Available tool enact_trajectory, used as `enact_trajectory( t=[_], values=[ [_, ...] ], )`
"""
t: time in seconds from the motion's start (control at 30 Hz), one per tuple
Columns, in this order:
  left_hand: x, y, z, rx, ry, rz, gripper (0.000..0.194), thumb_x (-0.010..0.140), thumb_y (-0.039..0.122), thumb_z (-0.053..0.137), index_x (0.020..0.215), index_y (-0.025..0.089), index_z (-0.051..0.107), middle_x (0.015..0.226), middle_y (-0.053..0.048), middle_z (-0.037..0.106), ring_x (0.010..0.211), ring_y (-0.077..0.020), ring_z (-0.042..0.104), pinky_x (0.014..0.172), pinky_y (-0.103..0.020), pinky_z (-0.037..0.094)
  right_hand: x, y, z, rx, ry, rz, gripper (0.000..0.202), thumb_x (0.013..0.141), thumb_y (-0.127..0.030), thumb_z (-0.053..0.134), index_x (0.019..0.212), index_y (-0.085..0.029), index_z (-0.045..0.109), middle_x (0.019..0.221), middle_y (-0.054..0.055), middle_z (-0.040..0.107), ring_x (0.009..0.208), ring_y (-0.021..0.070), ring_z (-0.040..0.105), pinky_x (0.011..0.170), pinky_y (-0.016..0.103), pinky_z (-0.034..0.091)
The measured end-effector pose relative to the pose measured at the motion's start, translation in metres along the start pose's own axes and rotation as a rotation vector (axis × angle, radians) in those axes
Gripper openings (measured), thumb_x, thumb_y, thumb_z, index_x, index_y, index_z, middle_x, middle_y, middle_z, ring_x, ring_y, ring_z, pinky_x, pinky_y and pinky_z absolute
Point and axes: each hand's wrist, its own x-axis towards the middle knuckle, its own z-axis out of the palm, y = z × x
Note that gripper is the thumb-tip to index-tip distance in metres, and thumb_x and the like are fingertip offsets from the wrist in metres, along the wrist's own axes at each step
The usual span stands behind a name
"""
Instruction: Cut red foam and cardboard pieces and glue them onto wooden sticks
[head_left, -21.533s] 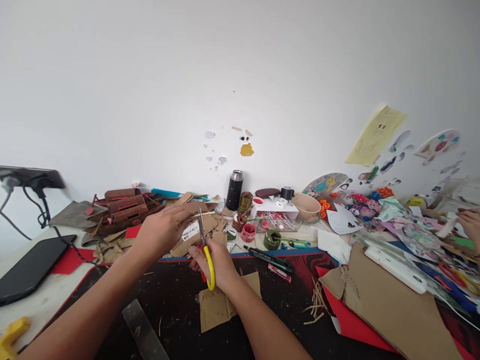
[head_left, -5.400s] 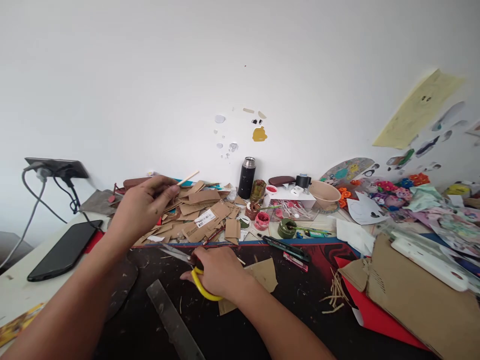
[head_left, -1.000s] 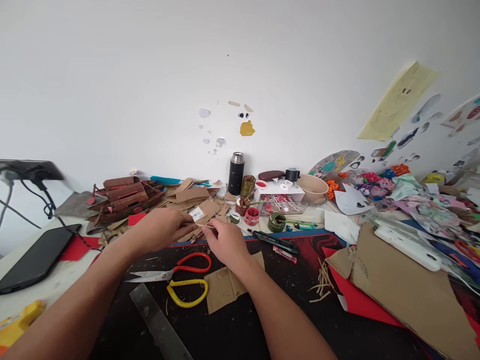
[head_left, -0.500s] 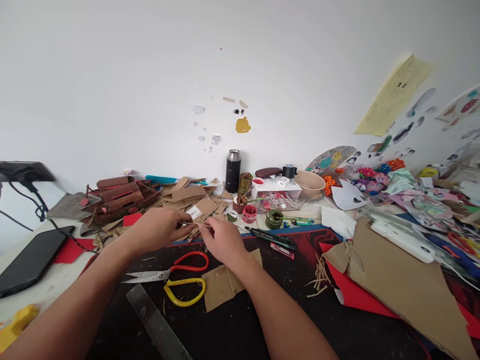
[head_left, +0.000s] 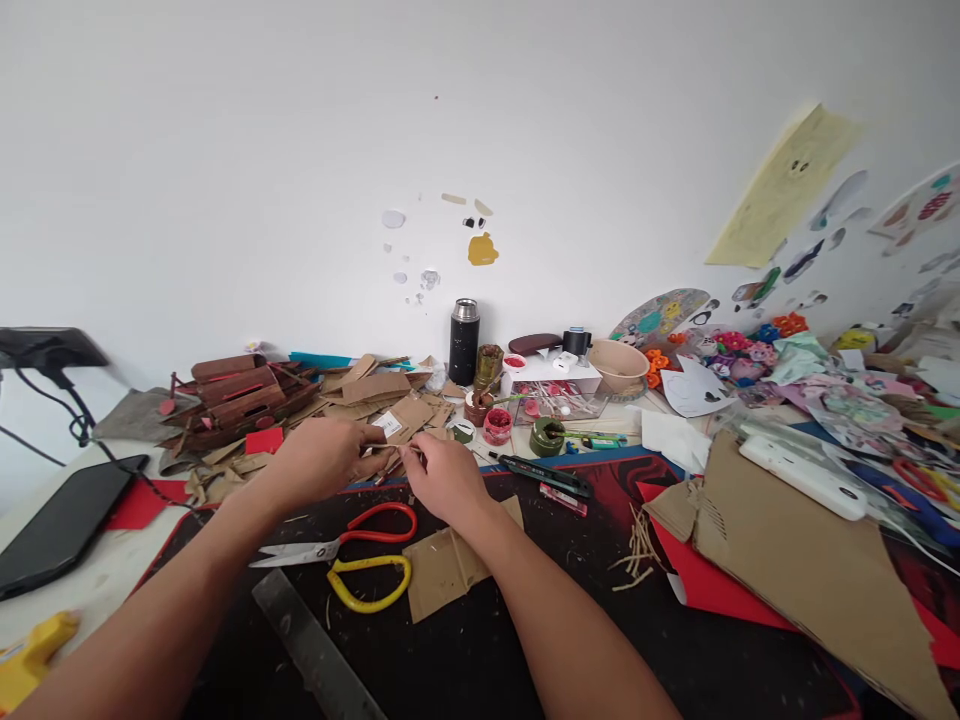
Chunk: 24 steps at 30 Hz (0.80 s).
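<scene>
My left hand and my right hand meet above the far edge of the black mat. Both have their fingertips pinched on a thin tan strip, which spans the small gap between them; the fingers hide most of it. Scissors with one red and one yellow handle lie on the mat below, blades pointing left. Beneath my right forearm is a piece of brown cardboard, partly covered by the arm. A metal ruler rests nearer to me.
Cardboard scraps and a brown model boat stand behind on the left. A black flask, a red paint jar, a green paint jar and a utility knife sit beyond. Large cardboard lies right, a phone left.
Both hands stay in nearly the same place, fingers still pinched on the strip, with only slight finger movement. The whole view has shifted slightly.
</scene>
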Motion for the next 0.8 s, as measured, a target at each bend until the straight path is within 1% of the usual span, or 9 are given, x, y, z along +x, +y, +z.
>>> enact_trajectory(
  t=[0.13, 0.27, 0.3, 0.37, 0.53, 0.6, 0.67, 0.73, 0.8],
  values=[
    [0.001, 0.005, 0.006, 0.096, 0.005, -0.047, 0.05, 0.102, 0.061, 0.046, 0.104, 0.027, 0.082, 0.087, -0.013, 0.084, 0.08, -0.0321, 0.077, 0.065, -0.034, 0.039, 0.001, 0.0, -0.002, 0.003, -0.004, 0.009, 0.028, 0.114, -0.036, 0.055, 0.101, -0.02, 0.075, 0.094, 0.008, 0.082, 0.081, 0.0217, 0.071, 0.064, 0.033, 0.027],
    [0.003, 0.013, 0.007, 0.137, 0.025, -0.105, 0.045, 0.101, 0.054, 0.05, 0.1, 0.024, 0.083, 0.089, -0.015, 0.085, 0.082, -0.034, 0.078, 0.066, -0.034, 0.043, -0.005, -0.011, 0.005, -0.076, -0.005, 0.005, 0.03, 0.111, -0.033, 0.057, 0.093, -0.019, 0.076, 0.089, 0.009, 0.081, 0.076, 0.0219, 0.069, 0.063, 0.034, 0.026],
    [0.003, 0.013, 0.006, 0.135, 0.031, -0.121, 0.045, 0.101, 0.053, 0.05, 0.102, 0.023, 0.083, 0.09, -0.016, 0.085, 0.083, -0.0347, 0.079, 0.067, -0.034, 0.044, -0.007, -0.015, 0.007, -0.092, -0.011, -0.004, 0.029, 0.11, -0.033, 0.058, 0.093, -0.019, 0.076, 0.087, 0.009, 0.081, 0.074, 0.022, 0.069, 0.062, 0.035, 0.025],
    [0.004, 0.013, 0.002, 0.103, 0.058, -0.154, 0.049, 0.102, 0.053, 0.046, 0.109, 0.024, 0.084, 0.094, -0.016, 0.086, 0.087, -0.0364, 0.079, 0.068, -0.035, 0.047, -0.012, -0.022, 0.011, -0.091, -0.032, -0.074, 0.029, 0.11, -0.034, 0.058, 0.093, -0.019, 0.076, 0.087, 0.008, 0.081, 0.073, 0.0214, 0.069, 0.062, 0.035, 0.024],
    [0.006, 0.002, -0.005, -0.035, 0.176, -0.238, 0.058, 0.104, 0.05, 0.034, 0.13, 0.023, 0.079, 0.11, -0.016, 0.086, 0.102, -0.0411, 0.079, 0.073, -0.039, 0.052, -0.019, -0.03, 0.009, -0.054, -0.018, -0.134, 0.034, 0.112, -0.037, 0.054, 0.091, -0.02, 0.074, 0.081, 0.006, 0.079, 0.069, 0.0194, 0.067, 0.061, 0.034, 0.022],
    [0.007, -0.003, -0.003, -0.091, 0.212, -0.238, 0.06, 0.105, 0.046, 0.031, 0.142, 0.023, 0.072, 0.114, -0.015, 0.086, 0.102, -0.0399, 0.079, 0.074, -0.039, 0.053, -0.02, -0.031, 0.008, -0.037, -0.024, -0.173, 0.035, 0.113, -0.036, 0.053, 0.088, -0.02, 0.072, 0.079, 0.005, 0.077, 0.068, 0.0184, 0.065, 0.06, 0.034, 0.022],
    [0.009, -0.006, 0.0, -0.128, 0.235, -0.214, 0.06, 0.105, 0.043, 0.031, 0.146, 0.023, 0.069, 0.114, -0.013, 0.086, 0.101, -0.0377, 0.079, 0.077, -0.038, 0.054, -0.021, -0.031, 0.008, -0.025, -0.031, -0.212, 0.035, 0.112, -0.037, 0.054, 0.086, -0.02, 0.07, 0.076, 0.004, 0.076, 0.066, 0.0177, 0.064, 0.06, 0.033, 0.021],
    [0.01, -0.009, 0.003, -0.134, 0.211, -0.18, 0.056, 0.105, 0.042, 0.034, 0.141, 0.025, 0.073, 0.118, -0.012, 0.086, 0.105, -0.0364, 0.079, 0.083, -0.037, 0.055, -0.021, -0.031, 0.009, -0.003, -0.028, -0.231, 0.034, 0.111, -0.038, 0.056, 0.085, -0.021, 0.068, 0.074, 0.003, 0.074, 0.065, 0.0174, 0.062, 0.06, 0.033, 0.021],
    [0.01, -0.013, 0.005, -0.124, 0.155, -0.154, 0.051, 0.103, 0.043, 0.04, 0.134, 0.025, 0.077, 0.122, -0.011, 0.085, 0.109, -0.0361, 0.079, 0.086, -0.037, 0.055, -0.022, -0.031, 0.009, 0.052, -0.002, -0.226, 0.034, 0.111, -0.037, 0.055, 0.082, -0.021, 0.066, 0.071, 0.002, 0.07, 0.065, 0.0169, 0.06, 0.061, 0.032, 0.022]
  ],
)
